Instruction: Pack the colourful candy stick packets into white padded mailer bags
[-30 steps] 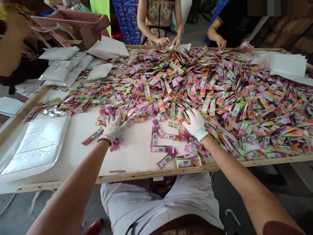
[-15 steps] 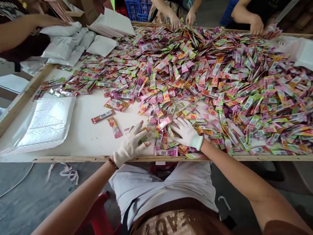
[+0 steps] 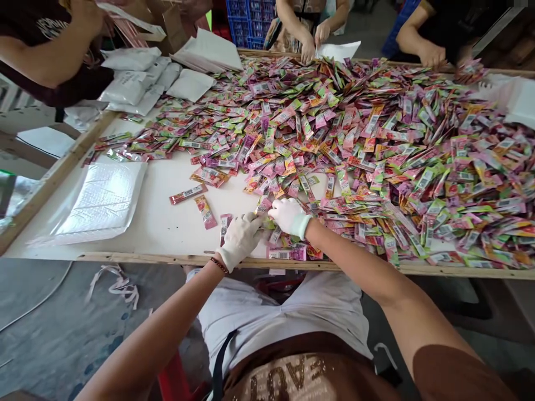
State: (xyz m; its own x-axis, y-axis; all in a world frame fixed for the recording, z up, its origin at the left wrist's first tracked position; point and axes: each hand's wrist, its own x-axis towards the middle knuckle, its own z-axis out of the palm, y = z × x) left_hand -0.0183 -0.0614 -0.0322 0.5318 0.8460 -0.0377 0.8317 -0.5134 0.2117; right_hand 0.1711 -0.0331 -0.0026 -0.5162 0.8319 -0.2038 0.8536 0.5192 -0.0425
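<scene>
Wood edges the white table [image 3: 154,223], which bears a broad heap of coloured sachets [image 3: 376,167]. Well left of the hands lies a silvery padded envelope [image 3: 104,200]. Gloved left hand [image 3: 240,236] and right hand [image 3: 290,216] almost meet, fingers curled inward; whether either grips anything, I cannot tell. One pink sachet [image 3: 263,205] lies at their fingertips; a purple sachet [image 3: 224,227] sits just beside the left.

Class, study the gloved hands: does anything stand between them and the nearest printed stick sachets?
Nothing visible does: printed stick sachets lie right beside the left hand and right hand, though what is under the hands is hidden.
</scene>
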